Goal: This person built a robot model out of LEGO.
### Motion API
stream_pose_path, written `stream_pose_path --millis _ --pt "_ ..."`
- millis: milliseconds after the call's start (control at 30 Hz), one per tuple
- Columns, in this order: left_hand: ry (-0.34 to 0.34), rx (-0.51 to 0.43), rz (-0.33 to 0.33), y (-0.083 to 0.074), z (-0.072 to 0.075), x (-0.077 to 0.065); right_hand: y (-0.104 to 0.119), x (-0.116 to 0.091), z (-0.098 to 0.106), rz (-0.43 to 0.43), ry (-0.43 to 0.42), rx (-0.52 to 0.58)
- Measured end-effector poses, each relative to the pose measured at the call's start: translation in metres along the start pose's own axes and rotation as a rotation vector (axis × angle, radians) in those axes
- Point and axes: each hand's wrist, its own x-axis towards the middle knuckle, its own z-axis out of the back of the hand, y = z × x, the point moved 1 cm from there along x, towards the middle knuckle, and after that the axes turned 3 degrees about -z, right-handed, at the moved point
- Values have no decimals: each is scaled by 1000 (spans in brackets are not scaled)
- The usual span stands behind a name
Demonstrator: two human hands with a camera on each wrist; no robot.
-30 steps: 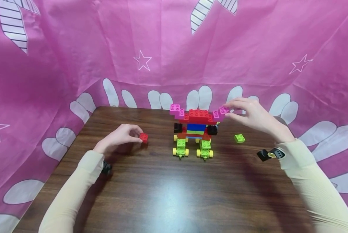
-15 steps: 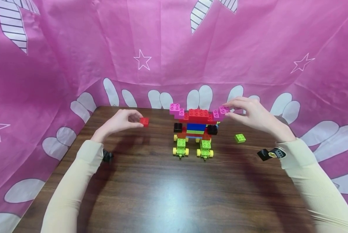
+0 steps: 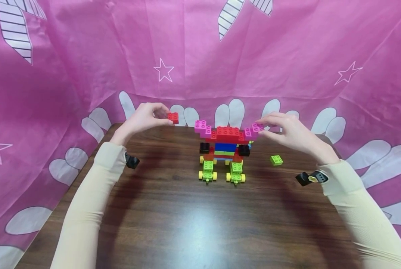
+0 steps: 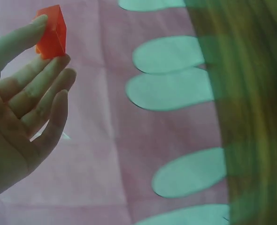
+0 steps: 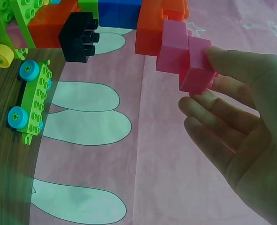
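Note:
Between thumb and fingertips, my left hand [image 3: 145, 116] pinches a small red toy brick [image 3: 173, 118], held up off the table to the left of the built figure. In the left wrist view the red brick [image 4: 53, 33] shows its plain side. My right hand [image 3: 289, 130] pinches the outer pink brick [image 5: 197, 65] at the figure's right arm. The brick figure [image 3: 226, 135] stands on green wheeled bases with yellow wheels; its body is red, blue, green and black, and a stepped pink arm [image 3: 203, 129] rises on its left.
A lone green brick [image 3: 276, 160] lies on the brown table [image 3: 173, 216], right of the figure. Behind the figure, a green wheeled base with blue wheels [image 5: 33, 101] shows in the right wrist view. A pink patterned cloth [image 3: 200, 48] hangs around the table's back and sides.
My left hand has lifted the red brick from the table and carried it up, slightly toward the figure. My right hand keeps its place at the pink brick.

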Motion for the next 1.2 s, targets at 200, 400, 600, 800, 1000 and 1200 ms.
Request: stream_pose_path --millis 200,400,600,800,1000,1200 --pt "-8 -8 -11 -30 6 14 0 0 0 -8 15 35" --pt "11 -23 -38 -55 5 27 -1 -1 0 -21 23 36" --pt "72 -27 -81 -83 -6 34 -1 0 -1 -19 24 45" --pt "125 -40 -143 -105 -24 40 -1 -1 -1 -33 23 50" --pt "154 -39 -175 -119 -41 46 -3 -1 -2 1 15 65" --pt "185 2 -189 -129 -59 51 -4 -1 -2 24 1 57"
